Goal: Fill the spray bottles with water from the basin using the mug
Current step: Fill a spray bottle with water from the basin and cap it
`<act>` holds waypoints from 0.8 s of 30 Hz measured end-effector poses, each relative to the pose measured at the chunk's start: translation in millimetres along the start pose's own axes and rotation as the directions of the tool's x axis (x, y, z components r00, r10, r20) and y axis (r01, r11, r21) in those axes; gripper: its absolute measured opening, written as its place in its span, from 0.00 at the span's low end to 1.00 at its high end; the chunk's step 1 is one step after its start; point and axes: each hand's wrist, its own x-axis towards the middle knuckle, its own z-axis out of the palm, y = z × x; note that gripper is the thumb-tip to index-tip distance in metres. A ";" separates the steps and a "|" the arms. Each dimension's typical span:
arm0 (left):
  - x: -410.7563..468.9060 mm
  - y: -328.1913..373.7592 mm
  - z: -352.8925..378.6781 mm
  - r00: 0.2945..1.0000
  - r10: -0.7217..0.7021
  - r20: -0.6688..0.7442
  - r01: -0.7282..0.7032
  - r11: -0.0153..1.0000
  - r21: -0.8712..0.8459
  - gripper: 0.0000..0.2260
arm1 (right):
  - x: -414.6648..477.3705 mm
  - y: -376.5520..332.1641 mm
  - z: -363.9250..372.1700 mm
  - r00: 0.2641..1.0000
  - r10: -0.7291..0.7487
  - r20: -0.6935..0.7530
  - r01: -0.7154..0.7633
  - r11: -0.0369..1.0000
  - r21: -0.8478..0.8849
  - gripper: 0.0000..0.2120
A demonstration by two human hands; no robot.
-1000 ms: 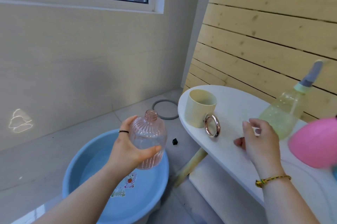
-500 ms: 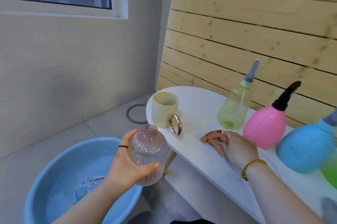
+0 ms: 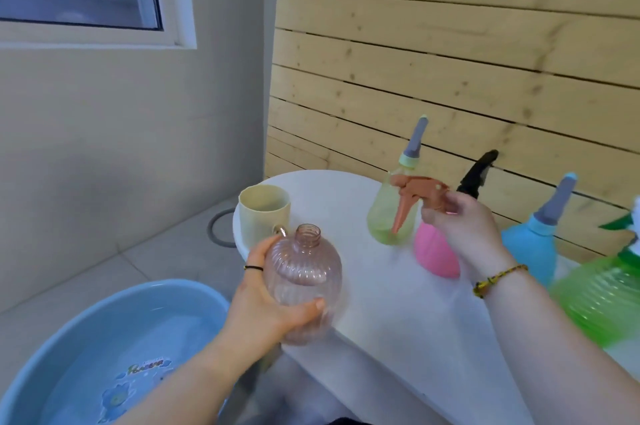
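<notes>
around: yellow-green bottle [image 3: 391,217], pink bottle [image 3: 434,255], blue bottle [image 3: 530,248] and green bottle [image 3: 602,300] stand along the table's [image 3: 381,320] back edge; the right hand [image 3: 462,229], pinching the orange spray head [image 3: 414,194], partly hides the pink one.
left hand [image 3: 261,308]: curled round the uncapped ribbed bottle [image 3: 303,286], at the table's front edge.
mug [image 3: 265,215]: upright, table's left end.
basin [image 3: 104,348]: on the floor [image 3: 156,251], water inside.
count: five bottles, one mug.
room: tiled floor, slatted wood wall [image 3: 450,61].

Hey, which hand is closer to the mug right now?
Left hand: it grips the ribbed bottle just in front of the mug. The right hand holds the spray head farther off, by the yellow-green bottle.
</notes>
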 end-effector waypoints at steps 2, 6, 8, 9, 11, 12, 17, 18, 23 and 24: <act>4.5 4.7 14.6 1.000 0.011 0.026 -0.011 1.000 0.004 0.36 | 1.2 -5.6 -18.3 0.996 0.066 0.066 -0.075 0.986 0.148 0.06; 9.4 6.2 39.7 0.997 0.038 0.064 -0.037 0.999 -0.023 0.36 | 1.5 -9.9 -46.4 0.973 0.141 0.182 -0.213 0.851 0.479 0.07; 11.4 3.4 49.8 0.997 0.032 0.070 -0.029 0.999 -0.043 0.39 | -0.5 -5.6 -57.6 0.971 0.121 0.204 -0.218 0.795 0.566 0.06; 12.2 1.6 53.7 0.997 0.023 0.072 -0.020 0.999 -0.048 0.41 | -1.8 -2.4 -62.3 0.974 0.096 0.207 -0.204 0.777 0.596 0.12; 13.5 -1.6 60.5 0.997 -0.002 0.081 0.004 0.999 -0.033 0.43 | -4.7 2.5 -70.5 0.981 0.057 0.185 -0.161 0.766 0.622 0.27; 14.0 -3.2 62.9 0.996 -0.011 0.085 0.012 1.000 -0.012 0.41 | -5.3 3.8 -73.0 0.987 0.026 0.160 -0.125 0.750 0.650 0.28; 16.2 -6.0 67.5 0.993 -0.021 0.120 0.015 0.999 0.043 0.38 | -5.7 -21.7 -82.5 0.981 -0.160 0.106 0.033 0.684 0.729 0.27; 16.6 -5.9 67.3 0.990 -0.020 0.141 0.014 0.999 0.045 0.36 | -6.6 -32.8 -82.5 0.974 -0.196 0.112 0.052 0.681 0.731 0.27; 19.9 -5.0 66.2 0.974 -0.044 0.220 0.038 0.999 0.033 0.36 | -8.0 -88.4 -61.0 0.958 -0.242 0.156 0.087 0.760 0.644 0.08; 19.5 -3.8 65.8 0.974 -0.046 0.223 0.039 0.999 0.037 0.37 | -7.9 -97.1 -53.8 0.960 -0.226 0.166 0.080 0.789 0.610 0.05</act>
